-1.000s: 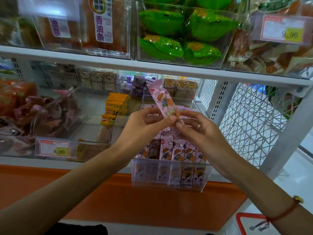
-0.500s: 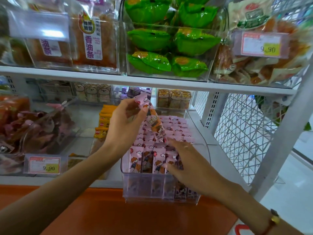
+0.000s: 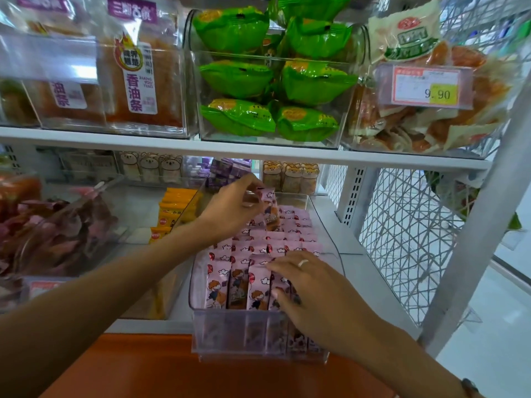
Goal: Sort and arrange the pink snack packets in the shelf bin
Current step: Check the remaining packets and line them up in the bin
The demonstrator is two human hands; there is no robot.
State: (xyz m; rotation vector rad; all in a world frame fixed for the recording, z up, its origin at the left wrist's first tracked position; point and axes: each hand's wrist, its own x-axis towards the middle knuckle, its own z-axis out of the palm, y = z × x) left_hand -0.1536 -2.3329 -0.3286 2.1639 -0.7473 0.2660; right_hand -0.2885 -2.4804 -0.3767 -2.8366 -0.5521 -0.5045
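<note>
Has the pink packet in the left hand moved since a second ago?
Yes. The pink packet, pinched by the left hand, has gone from above the clear bin's front rows back and down to its rear rows.

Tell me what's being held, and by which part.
The left hand pinches one pink packet near its top. The right hand only rests on the front packets.

Bare forearms — pale ring [image 3: 302, 263] on right hand [image 3: 313, 294], dark wristband [image 3: 469, 386]

pink cartoon-print packets [image 3: 260, 282] | green bags [image 3: 237, 116] | yellow-orange packs [image 3: 172, 208] | ledge [image 3: 143, 366] seemingly orange
</note>
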